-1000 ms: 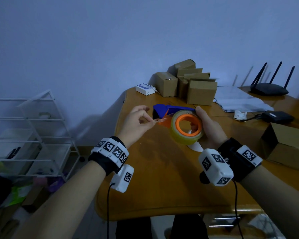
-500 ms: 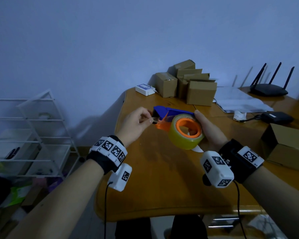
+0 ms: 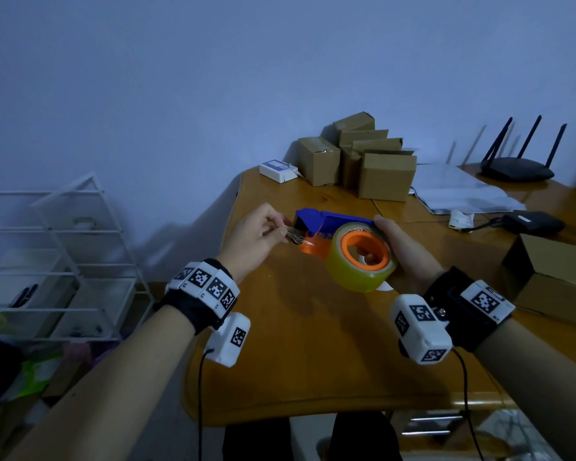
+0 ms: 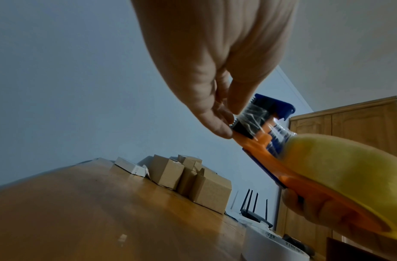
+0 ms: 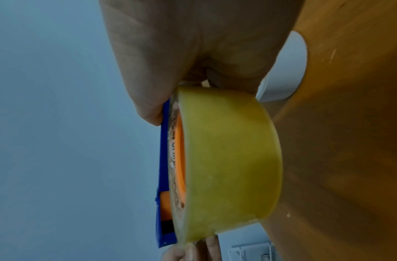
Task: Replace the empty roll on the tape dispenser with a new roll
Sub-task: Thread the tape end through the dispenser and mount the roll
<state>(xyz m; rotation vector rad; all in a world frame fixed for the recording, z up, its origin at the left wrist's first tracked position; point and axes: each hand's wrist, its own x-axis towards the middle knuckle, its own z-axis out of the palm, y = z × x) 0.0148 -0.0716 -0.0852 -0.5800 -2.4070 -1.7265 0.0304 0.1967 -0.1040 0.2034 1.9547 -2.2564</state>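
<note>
Mid-frame, my right hand [image 3: 403, 251] grips the tape dispenser [image 3: 330, 224] carrying the tape roll [image 3: 359, 261]; my left hand [image 3: 256, 234] pinches the tape end [image 4: 253, 118].

- Tape roll [image 3: 359, 266]: printed lettering runs along the inner core edge; it appears to read "CHIN", partly hidden and blurred.
- Wristbands [image 3: 207, 285]: black-and-white square marker codes only, no legible characters.
- White roll [image 4: 280, 243] on counter: dark lettering, illegible.

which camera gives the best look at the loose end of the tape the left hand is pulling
The left wrist view: the tape end fills it close up, pinched by the left hand over the dispenser's toothed blade. The head view shows only a small glint; in the right wrist view the roll hides it.
</note>
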